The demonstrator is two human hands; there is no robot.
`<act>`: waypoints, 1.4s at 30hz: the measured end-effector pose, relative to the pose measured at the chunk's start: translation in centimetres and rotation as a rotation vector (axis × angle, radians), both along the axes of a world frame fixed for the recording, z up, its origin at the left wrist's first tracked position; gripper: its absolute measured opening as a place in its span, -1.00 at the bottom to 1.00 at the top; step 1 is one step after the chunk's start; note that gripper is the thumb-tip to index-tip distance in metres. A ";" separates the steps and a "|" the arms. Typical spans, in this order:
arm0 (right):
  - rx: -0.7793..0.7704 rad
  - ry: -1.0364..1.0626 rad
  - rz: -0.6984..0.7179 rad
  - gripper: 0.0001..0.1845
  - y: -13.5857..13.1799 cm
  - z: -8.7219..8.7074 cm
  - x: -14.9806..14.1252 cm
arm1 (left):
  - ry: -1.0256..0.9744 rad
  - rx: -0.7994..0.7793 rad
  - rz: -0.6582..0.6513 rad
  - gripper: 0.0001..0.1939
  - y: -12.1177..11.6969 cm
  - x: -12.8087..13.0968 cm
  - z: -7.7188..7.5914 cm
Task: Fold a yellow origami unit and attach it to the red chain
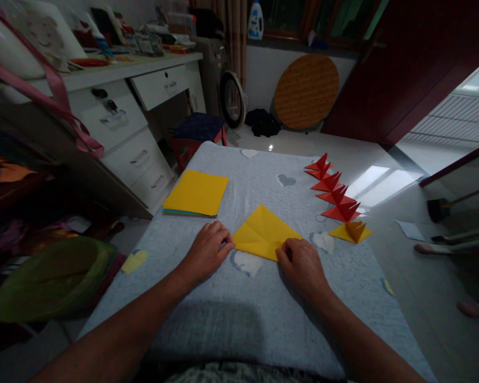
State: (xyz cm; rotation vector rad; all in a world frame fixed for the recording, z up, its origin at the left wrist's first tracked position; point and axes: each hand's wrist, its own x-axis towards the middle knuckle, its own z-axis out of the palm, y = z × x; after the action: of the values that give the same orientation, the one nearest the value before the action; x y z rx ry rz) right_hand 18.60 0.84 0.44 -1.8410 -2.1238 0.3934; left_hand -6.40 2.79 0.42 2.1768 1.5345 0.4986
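A yellow sheet of paper (263,229), folded into a triangle with creases showing, lies on the cloth-covered table with its peak pointing away from me. My left hand (213,246) pinches its left corner between thumb and fingers. At the lower right edge, my right hand (301,263) has its fingers curled over the paper. Beyond my left hand sits a stack of square paper (197,192), yellow on top with other colours beneath. To the right stand several folded red paper pieces (341,207) in a row, and a folded yellow paper piece (353,232) ends the row nearest me.
The pale blue tablecloth (207,324) has heart patterns. A white desk with drawers (123,138) runs along the left, with a stool (199,127) beside it. A green-lined bin (56,276) stands at lower left. A round wooden board (306,91) leans against the far wall.
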 end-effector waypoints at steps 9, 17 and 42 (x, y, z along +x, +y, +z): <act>-0.037 0.012 -0.006 -0.79 0.1 0.2 0.0 | 0.014 -0.009 -0.001 -0.89 0.0 0.0 -0.1; -0.029 -0.005 -0.006 -0.78 0.1 0.0 0.0 | 0.016 -0.017 0.006 -0.88 0.0 0.1 0.1; 0.176 0.031 0.156 -0.87 -0.3 -0.7 -0.1 | 0.014 -0.003 0.005 -0.87 0.1 0.0 -0.1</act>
State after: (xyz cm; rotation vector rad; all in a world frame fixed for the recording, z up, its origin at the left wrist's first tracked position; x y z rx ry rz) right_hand 18.51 0.57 -0.27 -1.5704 -2.2112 0.2586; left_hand -6.35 2.90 0.32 2.1790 1.5473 0.4827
